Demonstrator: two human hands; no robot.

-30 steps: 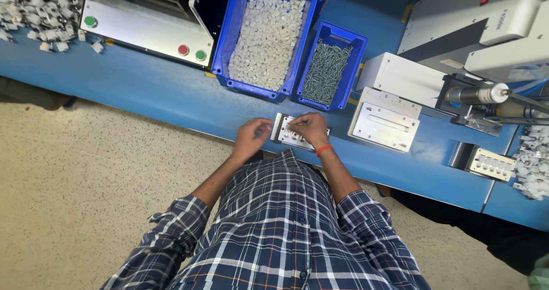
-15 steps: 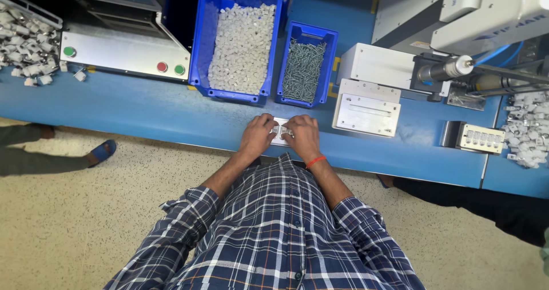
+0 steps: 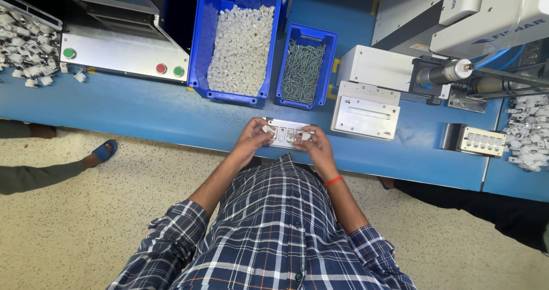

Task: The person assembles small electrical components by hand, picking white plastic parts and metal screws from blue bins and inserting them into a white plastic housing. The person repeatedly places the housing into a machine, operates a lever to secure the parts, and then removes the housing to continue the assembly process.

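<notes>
Head view: both hands meet over a small pale fixture plate [image 3: 287, 133] that lies at the near edge of the blue workbench [image 3: 143, 110], right above the person's lap. The left hand [image 3: 253, 138] has its fingers curled together on the plate's left end, pinching a small white part [image 3: 266, 129]. The right hand [image 3: 310, 144] closes on the plate's right end, fingertips pressed to another white piece [image 3: 306, 136]. How firm either pinch is cannot be made out.

Beyond the fingertips a strip of bare bench lies open, then the large blue bin of white parts [image 3: 240, 47] and the smaller blue bin of screws [image 3: 303, 70]. To the right of the right hand's fingers, near but apart, sits a white metal block [image 3: 366, 110]. Left of the left hand's fingers the bench runs free along its edge.

The palms hide the plate's ends. The grey machine [image 3: 457, 10] is cut off at the top.
</notes>
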